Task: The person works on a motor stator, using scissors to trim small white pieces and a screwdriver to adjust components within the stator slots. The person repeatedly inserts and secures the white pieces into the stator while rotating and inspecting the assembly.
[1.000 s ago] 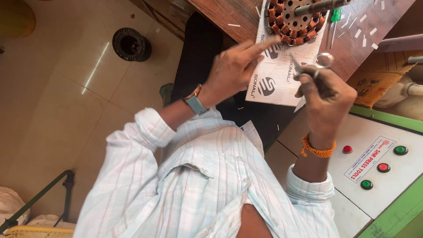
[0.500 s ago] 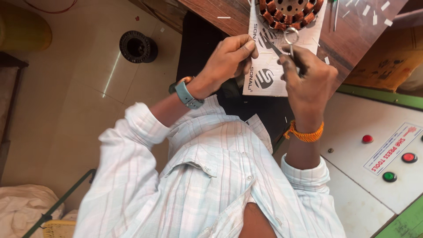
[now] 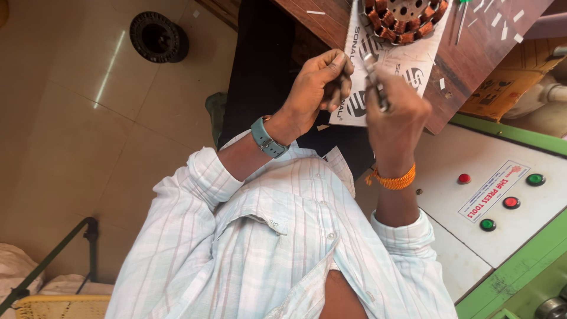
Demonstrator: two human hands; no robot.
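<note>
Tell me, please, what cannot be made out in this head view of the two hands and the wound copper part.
- Wound stator: its far half is cut off by the top edge.
- Metal tool in the right hand: mostly hidden by the hand, its kind unclear.
- Left hand: what the fingertips pinch is too small to tell.

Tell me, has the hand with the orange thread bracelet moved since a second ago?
Yes. The right hand has drawn away from the round copper-wound motor part toward the person's chest, along the white printed sheet; it grips a small metal tool.
</note>
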